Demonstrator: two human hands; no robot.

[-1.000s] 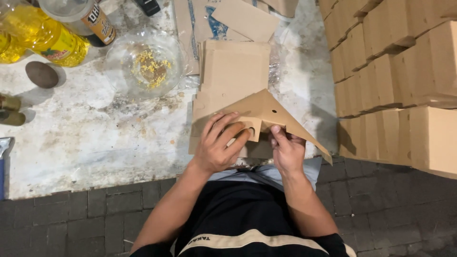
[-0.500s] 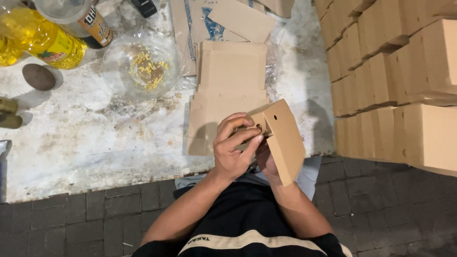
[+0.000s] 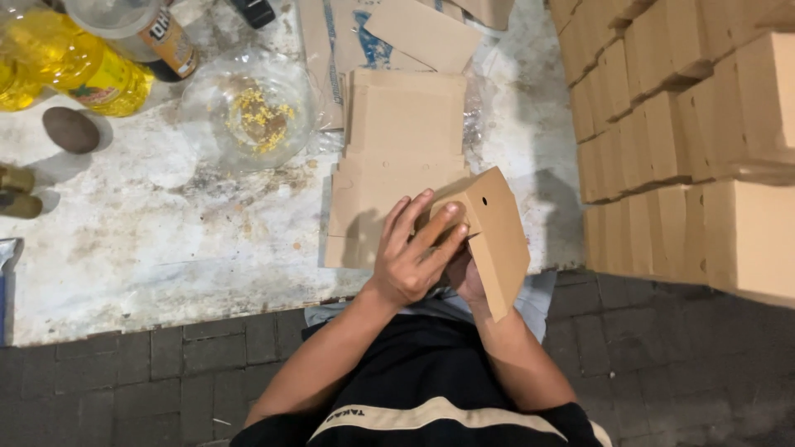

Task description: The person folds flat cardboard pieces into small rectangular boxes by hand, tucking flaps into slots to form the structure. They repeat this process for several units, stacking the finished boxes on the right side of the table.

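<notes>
- Your left hand (image 3: 411, 257) lies flat across the near face of the box (image 3: 489, 236), fingers (image 3: 431, 225) stretched out and pressed against a folded flap, not curled round it.
- Your right hand (image 3: 465, 277) sits under and behind the box, mostly hidden by the left; you cannot tell how far its fingers are closed, only that it props the box from below.
- The box is held up off the table (image 3: 166, 240), over the table's near edge towards its right corner, just above the stack of flat blanks (image 3: 397, 157).
- Its long axis runs from the far end, near your left fingertips, down towards your lap; the broad side with the small round hole faces up and right.
- The box lies to the right of your left palm, so the left hand is the nearer one on the flap side.
- Finished boxes (image 3: 696, 141) are stacked well apart at the right; a bowl (image 3: 248, 108) and an oil bottle (image 3: 66, 70) stand near the far left corner.
</notes>
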